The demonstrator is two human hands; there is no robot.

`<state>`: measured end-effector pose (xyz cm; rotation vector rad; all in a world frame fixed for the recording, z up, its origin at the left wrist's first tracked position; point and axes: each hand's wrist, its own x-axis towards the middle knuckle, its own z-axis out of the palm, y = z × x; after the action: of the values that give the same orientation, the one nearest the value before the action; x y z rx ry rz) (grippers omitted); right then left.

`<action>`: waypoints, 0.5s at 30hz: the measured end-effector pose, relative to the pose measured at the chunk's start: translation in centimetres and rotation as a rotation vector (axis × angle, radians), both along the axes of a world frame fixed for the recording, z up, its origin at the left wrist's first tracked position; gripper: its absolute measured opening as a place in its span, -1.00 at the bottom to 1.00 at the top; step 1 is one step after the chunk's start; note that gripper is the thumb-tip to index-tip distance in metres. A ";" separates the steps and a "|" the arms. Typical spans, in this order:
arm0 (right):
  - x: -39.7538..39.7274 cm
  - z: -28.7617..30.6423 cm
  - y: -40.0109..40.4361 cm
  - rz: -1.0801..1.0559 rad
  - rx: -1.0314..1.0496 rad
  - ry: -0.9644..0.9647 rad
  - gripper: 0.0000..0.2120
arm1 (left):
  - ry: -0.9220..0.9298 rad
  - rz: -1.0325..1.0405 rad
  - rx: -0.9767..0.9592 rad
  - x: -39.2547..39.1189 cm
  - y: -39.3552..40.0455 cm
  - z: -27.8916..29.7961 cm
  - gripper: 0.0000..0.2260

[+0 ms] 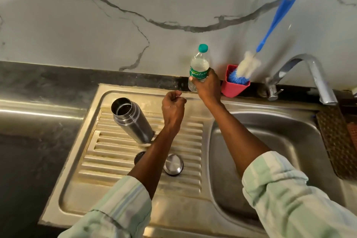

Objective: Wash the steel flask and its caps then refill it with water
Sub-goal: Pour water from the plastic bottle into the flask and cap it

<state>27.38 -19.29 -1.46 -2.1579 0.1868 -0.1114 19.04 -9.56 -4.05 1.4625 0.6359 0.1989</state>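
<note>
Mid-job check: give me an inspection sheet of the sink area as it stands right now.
Surface: ribbed steel drainboard left of the sink basin, dark counter around.
Job's things: steel flask upright and uncapped on the drainboard; steel cap near the person; a dark cap partly hidden by the left forearm; plastic water bottle, green cap on.
Clutter: red holder with a blue-handled bottle brush; woven mat at the right.
Hands: right hand grips the bottle; left hand curled, holding nothing visible.
Cables: nothing seen.
Surroundings: marble-look wall, tap not running.
</note>
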 end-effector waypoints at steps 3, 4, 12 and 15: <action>0.3 -0.3 0.4 0.005 -0.015 0.010 -0.43 | 0.019 -0.012 0.010 -0.1 0.0 -0.2 -0.82; 0.2 -0.3 0.4 0.008 -0.019 0.014 -0.42 | 0.024 -0.017 0.020 -0.1 0.0 -0.1 -0.83; -1.1 0.2 -0.2 0.039 -0.034 0.071 -0.14 | 0.000 -0.044 0.051 -1.7 -0.3 1.5 -0.82; -2.2 0.9 -0.8 0.057 -0.072 0.108 -0.04 | -0.033 -0.080 0.059 -2.5 -0.2 2.4 -0.83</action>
<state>25.17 -20.08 -0.54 -2.2411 0.1860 0.0320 16.54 -9.80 -1.63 1.5355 0.5480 0.1808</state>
